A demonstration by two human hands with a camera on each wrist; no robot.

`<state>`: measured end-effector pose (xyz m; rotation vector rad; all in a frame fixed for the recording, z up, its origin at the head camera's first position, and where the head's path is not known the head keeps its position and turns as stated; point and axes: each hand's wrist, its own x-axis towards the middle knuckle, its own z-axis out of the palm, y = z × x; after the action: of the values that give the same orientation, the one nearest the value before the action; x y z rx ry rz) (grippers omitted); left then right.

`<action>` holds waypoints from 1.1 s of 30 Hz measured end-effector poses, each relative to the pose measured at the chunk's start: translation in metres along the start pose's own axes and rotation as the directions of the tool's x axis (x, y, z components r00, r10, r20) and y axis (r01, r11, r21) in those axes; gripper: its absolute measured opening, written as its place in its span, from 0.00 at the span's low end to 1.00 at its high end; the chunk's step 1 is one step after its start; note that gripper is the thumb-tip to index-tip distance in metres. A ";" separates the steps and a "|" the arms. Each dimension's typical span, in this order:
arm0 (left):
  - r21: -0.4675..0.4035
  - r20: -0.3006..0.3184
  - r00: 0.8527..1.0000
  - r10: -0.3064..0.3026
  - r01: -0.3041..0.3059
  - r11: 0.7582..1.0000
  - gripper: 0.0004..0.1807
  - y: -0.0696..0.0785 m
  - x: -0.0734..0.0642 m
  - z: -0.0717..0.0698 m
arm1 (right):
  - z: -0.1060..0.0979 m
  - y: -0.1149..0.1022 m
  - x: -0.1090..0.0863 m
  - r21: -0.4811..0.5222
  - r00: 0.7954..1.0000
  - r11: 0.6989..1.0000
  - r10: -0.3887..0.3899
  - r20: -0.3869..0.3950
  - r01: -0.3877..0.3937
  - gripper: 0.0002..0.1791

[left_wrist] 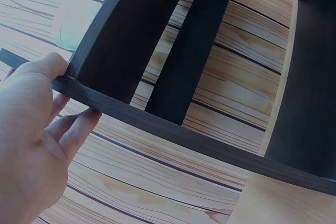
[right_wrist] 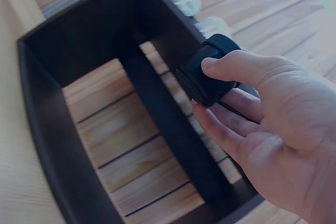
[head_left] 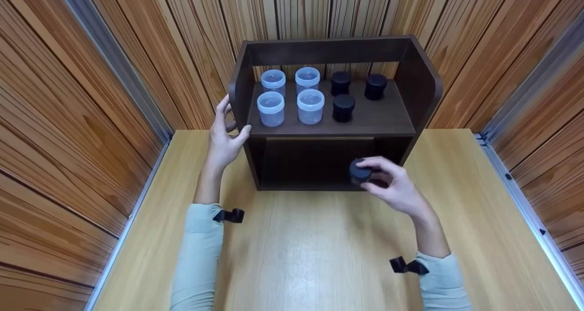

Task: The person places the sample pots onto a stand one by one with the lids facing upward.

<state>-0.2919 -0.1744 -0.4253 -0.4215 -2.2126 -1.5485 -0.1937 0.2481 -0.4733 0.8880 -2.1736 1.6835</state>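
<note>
A dark brown two-tier shelf (head_left: pixel 283 129) stands on the table. My left hand (head_left: pixel 224 135) grips its left side panel, thumb at the front edge of the upper board. In front of the lower compartment, my right hand (head_left: pixel 394 183) holds a small black lidded jar (right_wrist: pixel 207 72) between thumb and fingers. On the upper board, clear jars with pale lids, such as one at the front left (head_left: pixel 271 109), fill the left half in two rows. Three more black jars stand to their right: one in front (head_left: pixel 343 108), two behind, one at the back right (head_left: pixel 375 86).
The light wooden table (head_left: pixel 292 247) extends in front of the shelf. Wood-plank walls (head_left: pixel 191 37) rise behind it and at both sides, with metal rails (head_left: pixel 524 210) along the table's side edges. The shelf's right side panel (head_left: pixel 419 83) stands higher than the jars.
</note>
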 end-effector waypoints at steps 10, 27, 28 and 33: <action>-0.006 -0.004 1.000 -0.003 0.003 1.000 0.44 -0.001 -0.001 -0.002 | -0.025 -0.027 0.025 0.018 0.992 0.998 -0.063 -0.110 0.065 0.26; 0.007 -0.001 1.000 -0.014 0.014 1.000 0.46 -0.002 0.000 -0.001 | -0.033 -0.042 0.085 -0.027 0.934 1.000 0.003 -0.356 -0.013 0.25; 0.008 0.000 1.000 -0.015 0.015 1.000 0.46 -0.002 0.000 -0.001 | -0.033 -0.042 0.088 -0.033 0.932 0.999 0.009 -0.364 -0.023 0.25; 0.008 0.003 1.000 -0.023 0.023 1.000 0.46 -0.002 -0.001 0.000 | -0.033 -0.045 0.100 -0.057 0.912 0.995 0.047 -0.408 -0.077 0.26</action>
<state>-0.2921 -0.1755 -0.4271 -0.3981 -2.2328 -1.5519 -0.2505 0.2418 -0.3742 0.4025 -1.9761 1.6310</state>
